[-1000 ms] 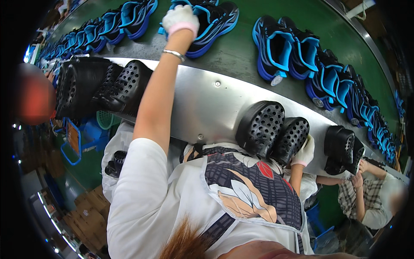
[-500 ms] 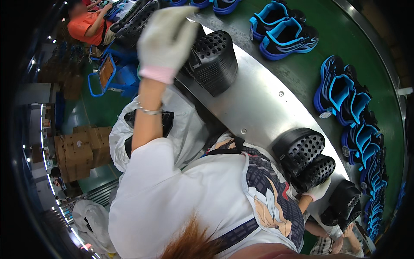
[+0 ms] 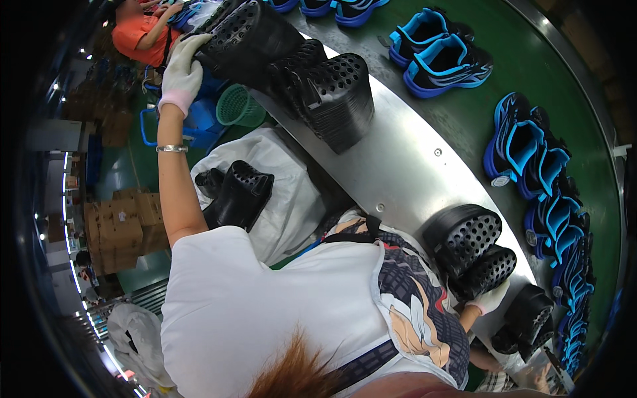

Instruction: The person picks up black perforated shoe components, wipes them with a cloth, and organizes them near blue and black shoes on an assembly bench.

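My left hand (image 3: 182, 78), in a white glove with a pink cuff, reaches far out at the upper left. Its fingers and thumb close around the end of a nested stack of black perforated clogs (image 3: 249, 43). Beside that stack, nearer the middle, stands another black clog stack (image 3: 338, 99) on the metal table. At the lower right, my gloved right hand (image 3: 491, 298) grips a pair of black clogs (image 3: 464, 245) from the side, some of its fingers hidden behind them.
The metal table (image 3: 418, 159) curves past me. Beyond it stand blue-and-black sneakers (image 3: 444, 63) in rows. More black clogs (image 3: 524, 315) lie at the right. A white sack (image 3: 282, 192) with clogs on it, a green basket (image 3: 240, 106) and cartons (image 3: 113, 229) are at the left. A person in orange (image 3: 142, 36) works beyond.
My left hand has moved left from above the clog stacks to the end of the farther one, which shows more fully. My right hand stays at its pair of clogs.
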The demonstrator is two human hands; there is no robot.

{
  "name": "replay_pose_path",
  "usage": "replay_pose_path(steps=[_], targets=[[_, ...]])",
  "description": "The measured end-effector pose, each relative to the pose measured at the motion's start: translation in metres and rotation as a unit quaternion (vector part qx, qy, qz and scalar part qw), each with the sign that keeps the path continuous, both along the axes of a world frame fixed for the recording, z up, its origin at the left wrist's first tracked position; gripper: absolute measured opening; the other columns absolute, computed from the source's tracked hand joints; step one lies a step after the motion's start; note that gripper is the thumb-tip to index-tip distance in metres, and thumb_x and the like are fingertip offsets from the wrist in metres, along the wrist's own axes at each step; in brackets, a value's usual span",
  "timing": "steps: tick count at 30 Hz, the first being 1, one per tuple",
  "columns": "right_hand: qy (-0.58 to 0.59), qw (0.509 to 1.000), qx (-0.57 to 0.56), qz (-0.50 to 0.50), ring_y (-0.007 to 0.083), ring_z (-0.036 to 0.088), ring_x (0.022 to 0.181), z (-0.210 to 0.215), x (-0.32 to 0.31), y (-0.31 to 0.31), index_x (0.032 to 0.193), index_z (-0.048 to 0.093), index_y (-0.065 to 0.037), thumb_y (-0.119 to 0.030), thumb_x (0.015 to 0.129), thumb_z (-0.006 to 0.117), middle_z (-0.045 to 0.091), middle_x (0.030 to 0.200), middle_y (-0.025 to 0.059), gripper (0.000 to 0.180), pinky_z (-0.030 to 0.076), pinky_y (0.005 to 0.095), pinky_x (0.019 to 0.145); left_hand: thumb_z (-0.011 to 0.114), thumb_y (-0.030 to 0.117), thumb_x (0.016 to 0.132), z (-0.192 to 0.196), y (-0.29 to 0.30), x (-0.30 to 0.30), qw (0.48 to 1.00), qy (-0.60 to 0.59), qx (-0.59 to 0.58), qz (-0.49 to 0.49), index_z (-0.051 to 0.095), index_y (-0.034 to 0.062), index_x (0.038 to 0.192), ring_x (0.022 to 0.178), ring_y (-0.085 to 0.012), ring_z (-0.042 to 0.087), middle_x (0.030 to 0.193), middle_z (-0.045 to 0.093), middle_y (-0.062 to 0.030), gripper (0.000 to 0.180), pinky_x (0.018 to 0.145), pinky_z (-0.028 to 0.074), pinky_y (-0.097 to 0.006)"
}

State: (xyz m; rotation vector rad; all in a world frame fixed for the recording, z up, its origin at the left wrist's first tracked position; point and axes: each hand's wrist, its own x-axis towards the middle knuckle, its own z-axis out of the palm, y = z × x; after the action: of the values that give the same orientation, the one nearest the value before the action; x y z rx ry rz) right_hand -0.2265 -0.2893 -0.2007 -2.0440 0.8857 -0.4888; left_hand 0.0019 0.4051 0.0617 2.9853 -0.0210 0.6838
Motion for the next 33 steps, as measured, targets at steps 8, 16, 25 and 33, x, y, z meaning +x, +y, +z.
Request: replay_pose_path(steps=[8,16,25,33], targets=[[0.024,1.0,0.01,-0.01,0.0154,0.059,0.103,0.003,-0.003,-0.002,0.121,0.059,0.002,-0.003,0.092,0.05,0.063,0.113,0.0063,0.031,0.046,0.0281,0.094,0.051,0.002,0.085,0.008,0.034,0.011,0.989,-0.093,0.053,0.106,0.056,0.0189,0.133,0.12,-0.0296,0.055,0.13,0.056,-0.0122,0.051,0.103,0.043,-0.038],[0.106,0.989,-0.099,0.014,0.0157,0.059,0.102,0.025,0.003,0.013,0.12,0.059,0.003,-0.004,0.092,0.049,0.063,0.113,0.0063,0.03,0.047,0.0283,0.093,0.055,0.004,0.084,-0.017,0.092,0.041,0.994,0.028,-0.004,0.104,0.052,0.021,0.135,0.111,-0.0305,0.06,0.128,0.057,-0.0126,0.054,0.098,0.047,-0.037],[-0.021,0.998,0.061,0.018,0.0158,0.059,0.103,-0.005,-0.005,-0.011,0.121,0.058,0.003,-0.004,0.093,0.049,0.063,0.114,0.0067,0.03,0.046,0.0282,0.094,0.058,-0.001,0.084,0.002,0.105,0.035,0.988,0.086,-0.107,0.067,0.058,0.0162,0.128,0.103,-0.0214,0.064,0.12,0.062,-0.008,0.047,0.094,0.049,-0.031],[0.047,0.999,-0.004,0.003,0.0157,0.059,0.104,0.012,-0.002,0.0,0.122,0.058,0.003,-0.004,0.093,0.048,0.063,0.115,0.007,0.032,0.046,0.0286,0.095,0.063,0.001,0.084,0.022,0.086,0.024,0.994,0.081,-0.016,0.071,0.056,0.0133,0.125,0.107,-0.0235,0.062,0.121,0.061,-0.0083,0.044,0.093,0.048,-0.032]])
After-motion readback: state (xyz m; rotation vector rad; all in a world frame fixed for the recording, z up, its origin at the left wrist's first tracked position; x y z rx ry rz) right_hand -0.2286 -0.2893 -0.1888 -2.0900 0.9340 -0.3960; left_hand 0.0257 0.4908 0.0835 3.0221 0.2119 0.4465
